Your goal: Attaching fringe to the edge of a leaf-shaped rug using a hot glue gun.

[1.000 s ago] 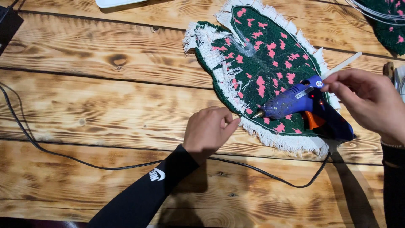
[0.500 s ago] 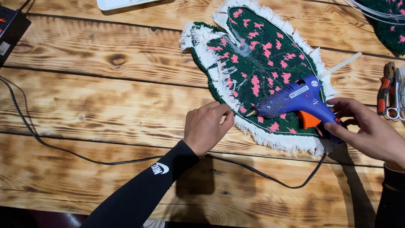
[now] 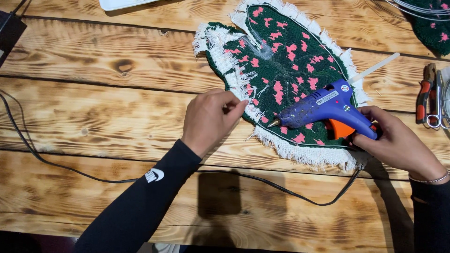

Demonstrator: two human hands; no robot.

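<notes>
A dark green tufted rug piece point(image 3: 290, 70) with pink flecks and a frayed white fabric border lies on the wooden table point(image 3: 93, 117). My left hand point(image 3: 208, 119) pinches the white fringe at the rug's left edge. My right hand point(image 3: 398, 145) grips the handle of a blue glue gun point(image 3: 323, 107) with an orange trigger and a clear glue stick at its back. The gun's nozzle points left, just above the rug's lower edge, a short way right of my left fingers.
A black cable point(image 3: 70, 166) runs across the table in front of me to the gun. Red-handled pliers and scissors point(image 3: 431, 98) lie at the right edge. Another green and pink piece point(image 3: 433, 23) sits top right, a white object point(image 3: 124, 3) top centre, a dark object point(image 3: 9, 33) top left.
My left hand slid up from the bare table to the rug's fringe and pinched it. My right hand shifted down onto the gun's handle, and the nozzle came nearer the rug's lower edge.
</notes>
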